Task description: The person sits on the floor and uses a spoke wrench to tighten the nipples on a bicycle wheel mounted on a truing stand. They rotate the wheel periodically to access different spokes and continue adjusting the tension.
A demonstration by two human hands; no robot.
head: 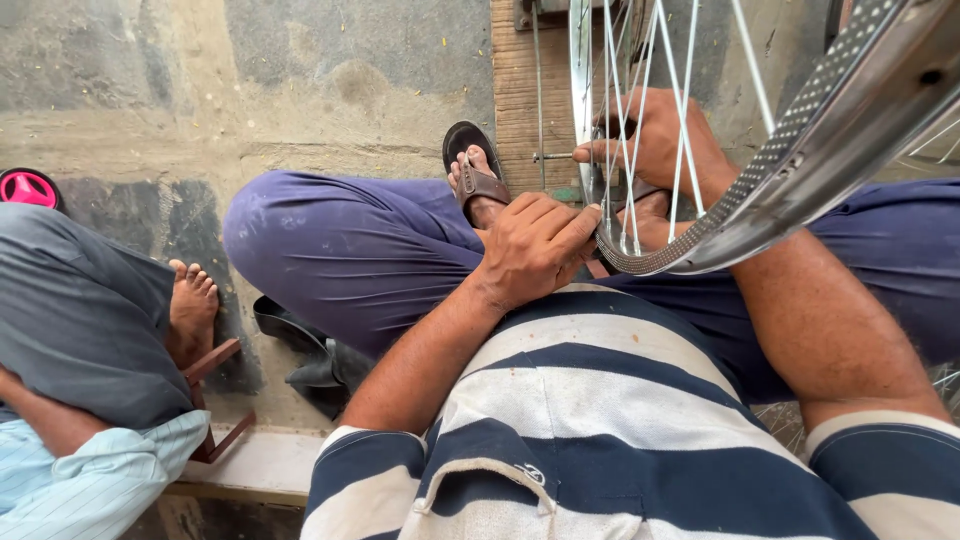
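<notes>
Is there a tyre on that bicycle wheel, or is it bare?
Bare. The wheel rim shows uncovered metal with spoke holes where the left hand grips it.

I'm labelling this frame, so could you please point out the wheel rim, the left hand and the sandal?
Wheel rim [800, 150]: head view, on the shiny metal band at upper right.
Left hand [535, 245]: head view, on the back of the hand.
Sandal [480, 185]: head view, on the brown strap over the foot.

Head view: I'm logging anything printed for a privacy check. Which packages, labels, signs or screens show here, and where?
No packages, signs or screens.
Small mark: low on the wearer's striped shirt, an oval dark outline on a white band.
Nothing printed shows on the wheel rim held by the left hand and right hand.
</notes>
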